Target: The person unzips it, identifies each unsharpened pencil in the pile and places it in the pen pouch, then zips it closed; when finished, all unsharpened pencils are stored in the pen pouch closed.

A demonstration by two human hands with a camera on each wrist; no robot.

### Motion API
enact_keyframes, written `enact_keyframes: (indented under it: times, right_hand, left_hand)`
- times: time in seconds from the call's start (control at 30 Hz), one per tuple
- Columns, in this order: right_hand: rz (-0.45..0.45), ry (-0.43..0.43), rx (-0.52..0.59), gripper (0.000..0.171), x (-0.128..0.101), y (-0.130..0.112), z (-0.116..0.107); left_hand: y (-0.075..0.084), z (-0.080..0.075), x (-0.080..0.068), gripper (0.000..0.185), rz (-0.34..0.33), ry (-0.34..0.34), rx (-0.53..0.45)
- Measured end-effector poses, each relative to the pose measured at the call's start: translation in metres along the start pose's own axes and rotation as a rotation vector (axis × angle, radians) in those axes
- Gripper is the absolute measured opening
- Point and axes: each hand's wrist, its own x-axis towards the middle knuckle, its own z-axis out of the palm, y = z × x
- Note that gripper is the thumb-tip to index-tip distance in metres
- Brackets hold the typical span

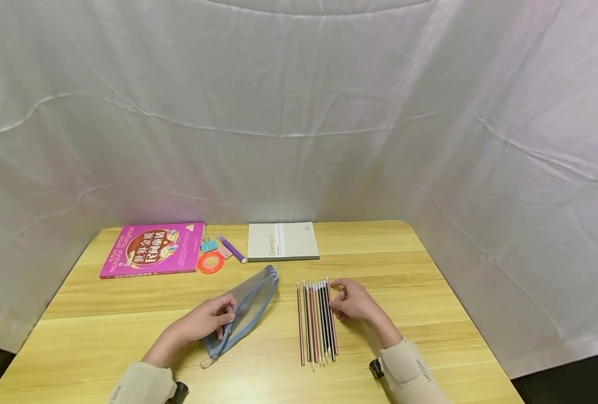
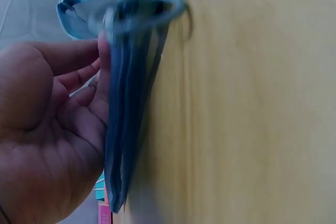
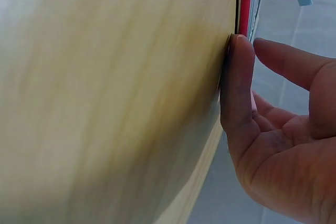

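On the bench (image 1: 430, 292), your left hand (image 1: 205, 320) grips the pouch (image 1: 248, 306) lying at 9 o'clock of the pencils (image 1: 317, 322), pinning it flat, while your right hand (image 1: 354, 303), fingers relaxed, touches their 3 o'clock edge to keep the row together.

Staged recording booth, not lived-in room: wrinkled white fabric backdrop (image 1: 299, 112) draped around all sides of light wooden table (image 1: 420, 280). Stationery laid out on table: pink book (image 1: 152, 249), notepad (image 1: 282, 241), row of pencils (image 1: 317, 322), binder clips (image 1: 208, 245).
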Motion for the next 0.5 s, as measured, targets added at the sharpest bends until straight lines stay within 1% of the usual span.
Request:
enact_keyframes:
  times: [0.17, 0.33, 0.5]
  right_hand:
    - [0.013, -0.008, -0.007, 0.063, 0.0013, -0.0019, 0.0023]
    - [0.036, 0.0, -0.015, 0.064, 0.0014, -0.004, 0.0033]
    - [0.048, 0.026, -0.04, 0.064, 0.0023, -0.0038, 0.0017]
  left_hand:
    - [-0.0015, 0.0026, 0.0044, 0.008, -0.01, -0.027, -0.09]
    - [-0.0041, 0.0043, 0.0078, 0.01, -0.023, -0.028, -0.107]
    - [-0.0094, 0.0055, 0.0106, 0.013, -0.055, -0.039, -0.149]
